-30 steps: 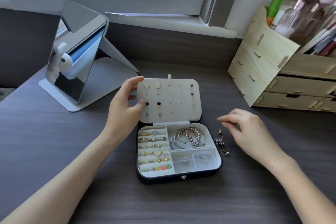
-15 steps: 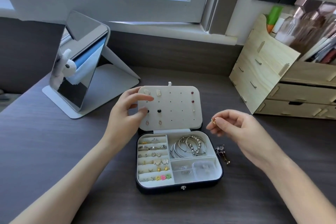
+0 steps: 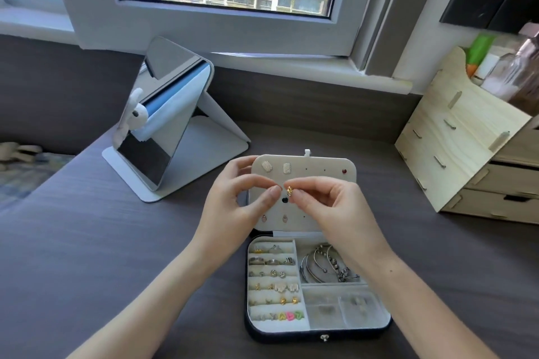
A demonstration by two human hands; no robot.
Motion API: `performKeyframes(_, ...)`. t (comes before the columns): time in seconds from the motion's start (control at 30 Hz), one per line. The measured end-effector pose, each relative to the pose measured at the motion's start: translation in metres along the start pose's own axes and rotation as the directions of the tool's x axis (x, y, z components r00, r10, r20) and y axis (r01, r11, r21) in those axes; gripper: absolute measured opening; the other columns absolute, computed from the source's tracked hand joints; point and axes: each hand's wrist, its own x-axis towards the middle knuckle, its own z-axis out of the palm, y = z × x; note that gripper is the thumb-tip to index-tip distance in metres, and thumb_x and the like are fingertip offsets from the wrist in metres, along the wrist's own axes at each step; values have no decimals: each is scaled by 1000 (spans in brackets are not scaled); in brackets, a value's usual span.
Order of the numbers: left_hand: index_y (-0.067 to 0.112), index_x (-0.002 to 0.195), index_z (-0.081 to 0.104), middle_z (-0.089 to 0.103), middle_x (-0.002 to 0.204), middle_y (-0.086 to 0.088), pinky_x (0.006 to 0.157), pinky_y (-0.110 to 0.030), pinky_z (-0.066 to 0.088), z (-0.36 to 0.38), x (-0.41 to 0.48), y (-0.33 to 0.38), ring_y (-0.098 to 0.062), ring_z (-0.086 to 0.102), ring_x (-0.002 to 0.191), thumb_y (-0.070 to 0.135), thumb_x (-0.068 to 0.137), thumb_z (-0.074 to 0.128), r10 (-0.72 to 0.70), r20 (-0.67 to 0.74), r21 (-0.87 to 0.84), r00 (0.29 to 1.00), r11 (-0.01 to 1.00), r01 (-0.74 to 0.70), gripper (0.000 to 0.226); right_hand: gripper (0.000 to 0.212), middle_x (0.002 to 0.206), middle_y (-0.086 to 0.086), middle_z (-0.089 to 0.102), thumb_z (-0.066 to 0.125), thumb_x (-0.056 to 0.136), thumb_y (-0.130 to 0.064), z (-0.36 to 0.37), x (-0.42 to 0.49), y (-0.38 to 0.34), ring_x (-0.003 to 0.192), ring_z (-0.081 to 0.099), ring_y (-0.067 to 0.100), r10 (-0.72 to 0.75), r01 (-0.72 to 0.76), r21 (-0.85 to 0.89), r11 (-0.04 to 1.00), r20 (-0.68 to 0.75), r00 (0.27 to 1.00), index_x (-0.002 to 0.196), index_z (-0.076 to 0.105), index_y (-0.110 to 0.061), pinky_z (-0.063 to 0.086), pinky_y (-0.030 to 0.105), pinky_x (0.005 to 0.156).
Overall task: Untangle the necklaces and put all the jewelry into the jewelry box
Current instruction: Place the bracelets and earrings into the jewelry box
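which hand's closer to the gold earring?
Right. The right hand pinches the gold earring; the left hand is just left of it, fingertips close but apparently not touching.

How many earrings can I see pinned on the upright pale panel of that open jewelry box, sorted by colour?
White rectangular studs: 2
Dark red round stud: 1
Black round stud: 1
Pale pink drop earrings: 2
Total: 6 showing; the left hand and the right hand, which pinches a small gold earring, hide part of the pale panel.
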Motion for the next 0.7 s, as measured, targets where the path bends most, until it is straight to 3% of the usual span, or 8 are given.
performKeyframes(0.1, 31, 79, 72, 57, 114, 14, 97, -44, 45, -1, 0, 1, -6, 52, 115, 49, 71, 64, 12, -10, 28, 1000, 1000, -12, 21, 15, 84, -7, 70, 65, 87, -7, 10, 3, 4, 80, 63, 3, -195, 185, -221, 957, -25, 980, 94, 73, -17, 49, 14, 70)
performKeyframes(0.27, 27, 82, 72, 59, 110, 10, 95, -40, 45, -1, 0, 2, -10, 54, 112, 47, 76, 60, 61, -31, 122, 998, 991, -57, 24, 12, 78, -9, 62, 63, 83, -5, 20, 6, 11, 74, 53, -2, -520, 438, -503, 745, -26, 854, 89, 70, -11, 41, 7, 69)
performKeyframes(0.37, 26, 82, 72, 59, 102, 10, 92, -38, 46, -1, 0, 2, -11, 55, 106, 45, 77, 58, 29, -17, 72, 999, 997, -28, 24, 11, 77, -8, 63, 66, 81, -9, 21, 5, 12, 74, 54, 2, -544, 460, -495, 737, -31, 838, 91, 69, -12, 41, 8, 70)
performKeyframes(0.57, 21, 73, 72, 57, 100, 2, 84, -32, 49, -5, -1, 6, -13, 58, 99, 45, 69, 65, -116, 77, -141, 990, 982, 126, 25, 4, 77, -11, 63, 68, 81, -16, 16, 4, 13, 75, 52, -9, -561, 488, -453, 746, -32, 827, 85, 70, -14, 37, 4, 71)
performKeyframes(0.7, 19, 65, 69, 54, 93, -1, 79, -28, 43, -11, 2, 13, -10, 55, 89, 42, 64, 66, -152, 150, -132, 977, 976, 172, 24, 17, 78, -11, 63, 64, 82, -26, 13, 5, 15, 76, 53, -7, -542, 509, -417, 753, 44, 839, 82, 70, -10, 41, 7, 72)
